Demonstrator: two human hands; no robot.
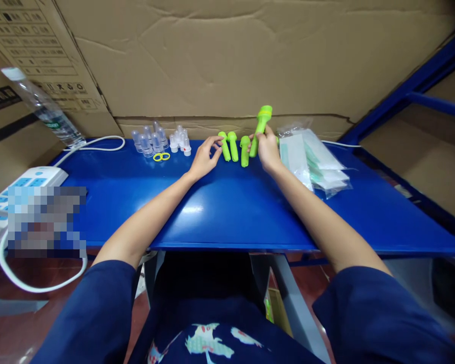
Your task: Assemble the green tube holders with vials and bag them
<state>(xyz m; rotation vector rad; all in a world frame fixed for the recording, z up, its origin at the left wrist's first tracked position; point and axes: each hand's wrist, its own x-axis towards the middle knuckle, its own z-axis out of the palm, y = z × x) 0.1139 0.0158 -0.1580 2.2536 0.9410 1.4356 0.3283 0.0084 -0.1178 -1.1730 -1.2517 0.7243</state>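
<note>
Right hand (268, 146) pinches a green tube (261, 126), lifted and tilted, just right of the row of green tubes (233, 146) lying on the blue table (227, 212). Left hand (203, 159), fingers loosely spread, touches the row's leftmost piece. Left of the row stand clear vials (151, 140) and yellow rings (161, 156); right of it, bagged packs (318, 162).

Green tube (261, 126), tilted, in rt hand (268, 149), 3 more tubes (233, 146) just left

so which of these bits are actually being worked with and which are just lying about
In use: raised green tube, held in right hand; row of green tubes, left hand at the leftmost.
Lying about: clear vials, white caps, yellow rings, bagged packets, water bottle, power strip.
</note>
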